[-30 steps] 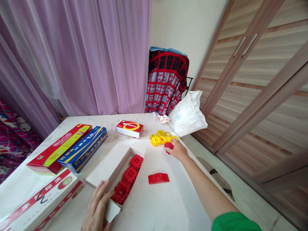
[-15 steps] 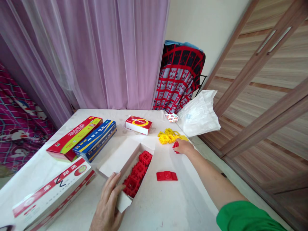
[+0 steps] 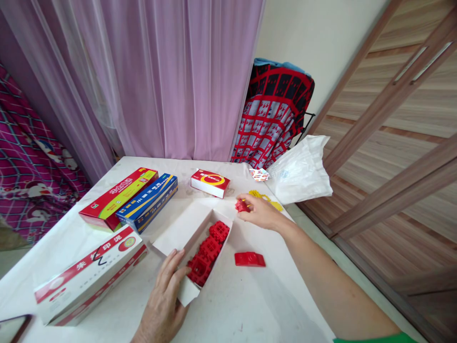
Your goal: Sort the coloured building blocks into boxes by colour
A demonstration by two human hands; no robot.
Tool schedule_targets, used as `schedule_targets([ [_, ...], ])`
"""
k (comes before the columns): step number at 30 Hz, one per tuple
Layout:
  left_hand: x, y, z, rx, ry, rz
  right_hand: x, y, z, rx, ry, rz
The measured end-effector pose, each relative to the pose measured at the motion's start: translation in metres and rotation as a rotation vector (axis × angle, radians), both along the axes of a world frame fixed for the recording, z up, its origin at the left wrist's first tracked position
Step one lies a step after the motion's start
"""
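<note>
An open white box point(image 3: 178, 226) lies in the middle of the table with several red plastic pieces point(image 3: 209, 250) inside. My left hand point(image 3: 164, 297) grips the near end of this box, fingers on its left edge and the thumb across the near corner. Above the table, just beyond the box's far right corner, my right hand point(image 3: 259, 213) pinches a small red piece point(image 3: 242, 206). Yellow plastic pieces point(image 3: 276, 205) lie behind my right hand, partly hidden by it. A flat red piece point(image 3: 250, 259) rests right of the box.
Left on the table point(image 3: 124, 164) are a red-green box point(image 3: 119, 197), a blue box point(image 3: 148, 202) and a long white-red box point(image 3: 91, 276). A small red-white box point(image 3: 210, 183) stands at the back. A white plastic bag point(image 3: 302, 169) sits at the right edge, a phone point(image 3: 14, 328) at near left.
My right hand has moved left from the yellow pieces toward the open box, carrying the red piece. My left hand stays on the box. The view has shifted slightly.
</note>
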State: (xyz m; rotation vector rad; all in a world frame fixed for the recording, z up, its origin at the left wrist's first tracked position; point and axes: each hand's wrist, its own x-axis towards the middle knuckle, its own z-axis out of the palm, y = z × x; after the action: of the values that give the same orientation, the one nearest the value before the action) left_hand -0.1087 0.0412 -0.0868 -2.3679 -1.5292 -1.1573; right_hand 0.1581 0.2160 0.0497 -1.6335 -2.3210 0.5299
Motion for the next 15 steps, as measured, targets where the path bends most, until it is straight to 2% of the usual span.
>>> schedule_targets([
  [3,0.000,-0.001,0.000,-0.007,0.001,0.001,-0.041,-0.019,0.005,0.025,-0.084,0.166],
  [6,0.000,0.000,-0.001,-0.015,0.004,0.002,-0.064,-0.029,-0.004,0.083,-0.258,0.228],
  [10,0.001,0.000,-0.001,-0.009,0.000,-0.001,-0.070,-0.032,-0.017,0.175,-0.405,0.263],
  [15,0.002,0.000,0.001,-0.009,-0.002,0.005,-0.071,-0.034,-0.019,0.177,-0.463,0.266],
])
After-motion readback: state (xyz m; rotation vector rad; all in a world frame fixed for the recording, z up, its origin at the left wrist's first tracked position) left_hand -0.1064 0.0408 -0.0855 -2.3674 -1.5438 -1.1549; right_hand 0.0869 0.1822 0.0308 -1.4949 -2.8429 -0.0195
